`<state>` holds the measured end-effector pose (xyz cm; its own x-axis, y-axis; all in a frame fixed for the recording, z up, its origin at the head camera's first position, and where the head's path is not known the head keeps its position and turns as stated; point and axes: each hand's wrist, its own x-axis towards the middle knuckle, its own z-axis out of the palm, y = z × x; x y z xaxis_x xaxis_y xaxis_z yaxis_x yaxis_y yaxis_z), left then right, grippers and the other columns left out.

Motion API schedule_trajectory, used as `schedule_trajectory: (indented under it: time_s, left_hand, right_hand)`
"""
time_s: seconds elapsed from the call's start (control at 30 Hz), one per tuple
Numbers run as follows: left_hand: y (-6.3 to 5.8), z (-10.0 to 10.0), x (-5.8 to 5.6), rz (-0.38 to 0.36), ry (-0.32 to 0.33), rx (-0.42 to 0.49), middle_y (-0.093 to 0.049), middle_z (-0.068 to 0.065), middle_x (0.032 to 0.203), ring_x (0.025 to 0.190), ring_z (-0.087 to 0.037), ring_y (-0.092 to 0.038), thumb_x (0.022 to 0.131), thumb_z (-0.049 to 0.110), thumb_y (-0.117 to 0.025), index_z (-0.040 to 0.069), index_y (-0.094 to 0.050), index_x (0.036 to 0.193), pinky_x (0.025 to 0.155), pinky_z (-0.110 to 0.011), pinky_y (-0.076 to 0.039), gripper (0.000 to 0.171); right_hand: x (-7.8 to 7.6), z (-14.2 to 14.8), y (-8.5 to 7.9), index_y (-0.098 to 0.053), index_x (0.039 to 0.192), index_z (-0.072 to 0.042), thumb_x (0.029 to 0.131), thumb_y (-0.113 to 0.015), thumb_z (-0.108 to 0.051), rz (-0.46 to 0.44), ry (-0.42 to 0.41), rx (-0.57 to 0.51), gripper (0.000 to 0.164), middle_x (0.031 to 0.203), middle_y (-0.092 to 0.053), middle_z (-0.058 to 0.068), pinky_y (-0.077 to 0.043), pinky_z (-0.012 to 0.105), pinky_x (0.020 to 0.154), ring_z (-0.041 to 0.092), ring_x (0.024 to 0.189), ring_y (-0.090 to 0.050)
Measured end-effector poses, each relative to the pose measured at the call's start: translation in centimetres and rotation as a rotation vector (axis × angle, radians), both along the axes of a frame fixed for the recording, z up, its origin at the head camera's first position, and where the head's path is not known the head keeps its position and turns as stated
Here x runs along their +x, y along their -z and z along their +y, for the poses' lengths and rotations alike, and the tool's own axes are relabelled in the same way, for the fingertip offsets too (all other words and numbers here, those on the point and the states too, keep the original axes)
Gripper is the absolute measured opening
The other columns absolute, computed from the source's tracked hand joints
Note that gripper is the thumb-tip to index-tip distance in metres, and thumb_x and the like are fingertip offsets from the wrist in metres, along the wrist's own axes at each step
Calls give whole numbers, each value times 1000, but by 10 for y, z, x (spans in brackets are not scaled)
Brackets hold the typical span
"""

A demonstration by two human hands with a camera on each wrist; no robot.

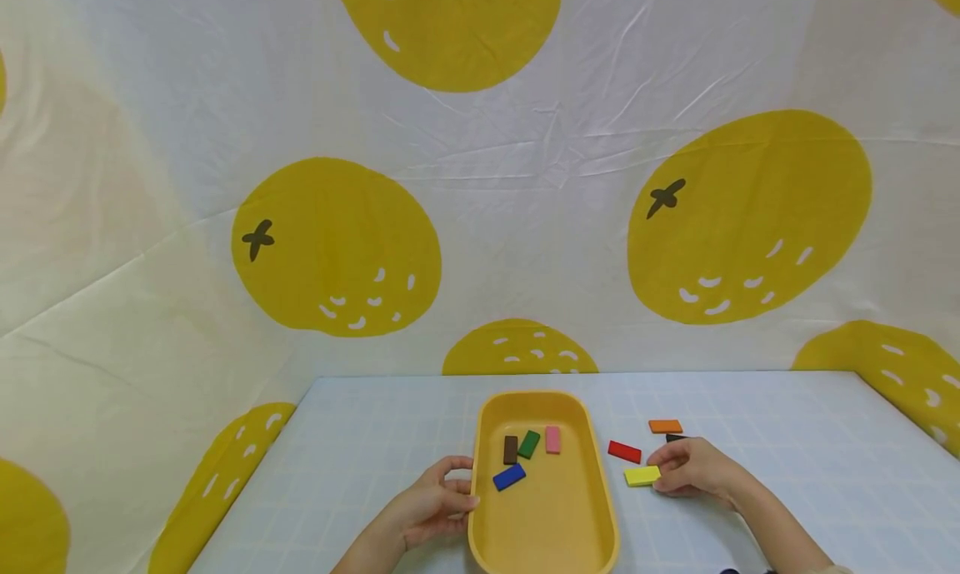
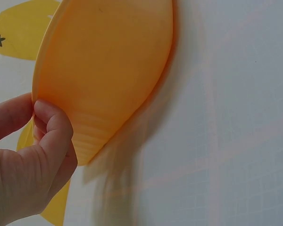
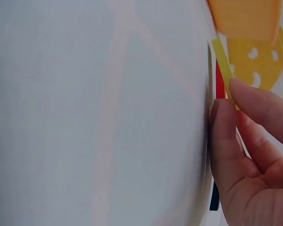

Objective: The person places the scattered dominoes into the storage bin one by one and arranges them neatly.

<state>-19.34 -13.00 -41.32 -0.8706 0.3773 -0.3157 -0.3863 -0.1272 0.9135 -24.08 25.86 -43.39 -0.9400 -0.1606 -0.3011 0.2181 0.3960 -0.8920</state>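
Observation:
A yellow-orange tray (image 1: 551,524) stands on the table, and my left hand (image 1: 435,505) holds its left side. In the left wrist view, the thumb and fingers of that hand (image 2: 35,155) pinch the tray's rim (image 2: 108,56). Inside lie a brown block (image 1: 511,450), a green block (image 1: 528,444), a pink block (image 1: 552,440) and a blue block (image 1: 509,476). Right of the tray, my right hand (image 1: 693,467) pinches one end of a flat yellow block (image 1: 642,476). In the right wrist view the yellow block (image 3: 222,63) is seen edge-on between thumb and finger.
Near the right hand lie a red block (image 1: 625,451), an orange block (image 1: 665,426) and a black block (image 1: 675,437), the last partly hidden by the hand. The pale blue checked tabletop (image 1: 375,424) meets a fruit-printed curtain (image 1: 525,249) at the back and sides.

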Motion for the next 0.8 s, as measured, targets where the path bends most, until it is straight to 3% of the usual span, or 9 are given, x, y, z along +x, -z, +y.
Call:
schedule_trajectory:
  time_s: [0.3, 0.8]
  left_hand:
    - [-2, 0, 1, 6, -3, -8, -57, -14, 99, 79, -18, -56, 84, -11, -55, 0, -34, 129, 65, -26, -47, 51]
    - [1, 1, 0, 3, -2, -3, -56, -13, 99, 80, -18, -56, 84, -12, -55, 1, -34, 128, 65, -26, -47, 51]
  right_hand:
    - [1, 1, -3, -61, 105, 8, 73, -75, 1, -25, 31, -36, 35, 84, -54, 8, -53, 31, 72, 19, 76, -54]
    - [-9, -8, -19, -60, 106, 10, 76, -73, 0, 27, -62, -57, 34, 90, -58, 9, -53, 31, 73, 18, 77, -55]
